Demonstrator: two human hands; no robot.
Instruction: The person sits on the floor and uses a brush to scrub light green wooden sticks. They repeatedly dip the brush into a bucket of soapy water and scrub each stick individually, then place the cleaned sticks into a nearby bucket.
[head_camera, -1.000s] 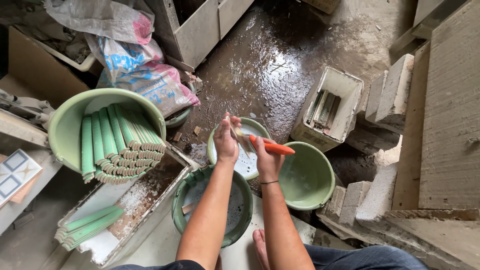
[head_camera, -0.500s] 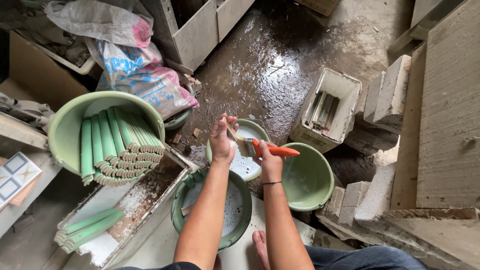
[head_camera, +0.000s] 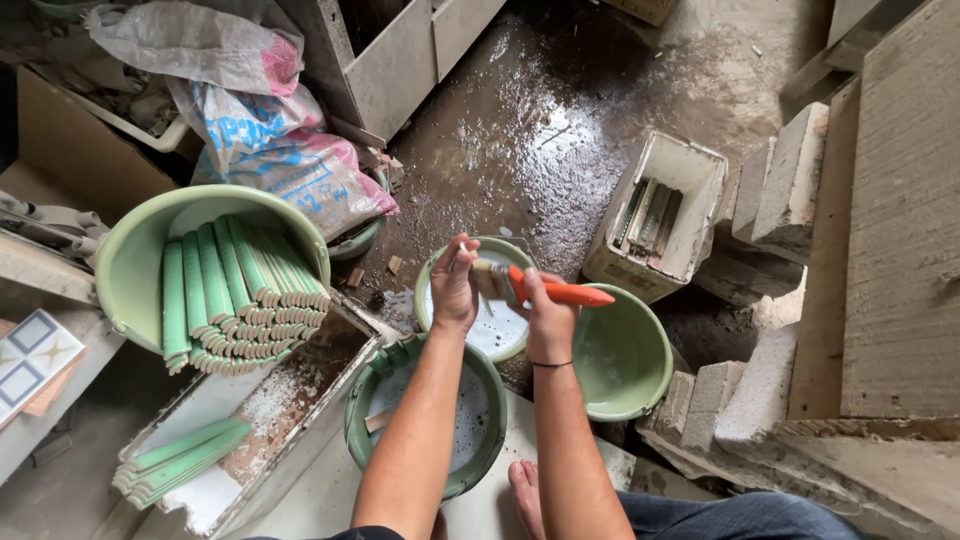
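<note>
A: What takes up the most room?

B: The wet, dark concrete floor (head_camera: 560, 130), then the big pale green plastic tub (head_camera: 130, 270) on the left, tipped on its side and packed with long green glazed ridge pieces (head_camera: 240, 290). Below it lies a white rectangular tray (head_camera: 250, 420) with a few more green pieces (head_camera: 175, 462) at its lower end.

A: And nearer the person?

B: Three round green basins. One (head_camera: 470, 470) sits under the forearms, a smaller one (head_camera: 495, 335) holding whitish liquid lies beneath the hands, and a third (head_camera: 625, 360) stands just to the right.

A: What are the hands doing?

B: The right hand (head_camera: 545, 320) is closed around the orange plastic handle of a flat paintbrush (head_camera: 540, 290), above the smaller basin. The left hand (head_camera: 455, 285) has its fingertips pinched on the bristles.

A: Anything changed from half a second ago?

B: Little. The brush has stayed over the same basin, though the left fingers have come onto the bristle end. The tub, tray and basins have not moved.
</note>
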